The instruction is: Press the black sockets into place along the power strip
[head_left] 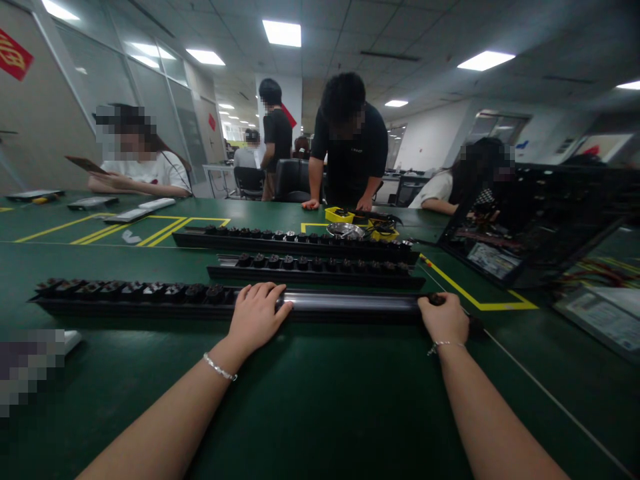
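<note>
Where glossy, rail (355, 304) between both hands (256, 315) (449, 318)

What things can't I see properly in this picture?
All in the head view:
Long rail: partly covered by the left hand.
Small dark part at its right end: mostly hidden by the right hand.
Low left-edge thing: cut off, blurred into squares.
Computer case: too dark and blurry to tell its small insides.
</note>
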The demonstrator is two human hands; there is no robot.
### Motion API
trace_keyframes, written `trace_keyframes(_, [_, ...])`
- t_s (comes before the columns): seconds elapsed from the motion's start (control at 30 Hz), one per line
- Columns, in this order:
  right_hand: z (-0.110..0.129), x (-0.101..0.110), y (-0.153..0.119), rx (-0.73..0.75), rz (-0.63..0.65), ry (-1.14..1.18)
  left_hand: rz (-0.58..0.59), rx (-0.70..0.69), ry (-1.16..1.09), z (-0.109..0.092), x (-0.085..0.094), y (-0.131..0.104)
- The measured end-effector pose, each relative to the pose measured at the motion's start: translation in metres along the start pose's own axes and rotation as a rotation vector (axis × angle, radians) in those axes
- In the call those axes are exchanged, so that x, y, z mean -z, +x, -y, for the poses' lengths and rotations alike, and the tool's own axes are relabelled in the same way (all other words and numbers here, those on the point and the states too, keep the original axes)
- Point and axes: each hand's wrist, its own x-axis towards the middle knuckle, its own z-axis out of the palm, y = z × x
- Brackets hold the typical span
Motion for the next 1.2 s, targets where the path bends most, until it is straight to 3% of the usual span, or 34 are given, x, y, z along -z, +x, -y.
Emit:
trace_keyframes(0.8, [-0.008, 0.003, 0.009, -0.034, -0.025, 0.086, -0.007, -0.026, 0.026, 0.001, -0.001, -0.001])
trace_keyframes(1.2, [-0.022, -0.006, 0.021, -0.010, -0.120, 0.124, -0.019, -0.020, 0.026, 0.002, -0.001, -0.001])
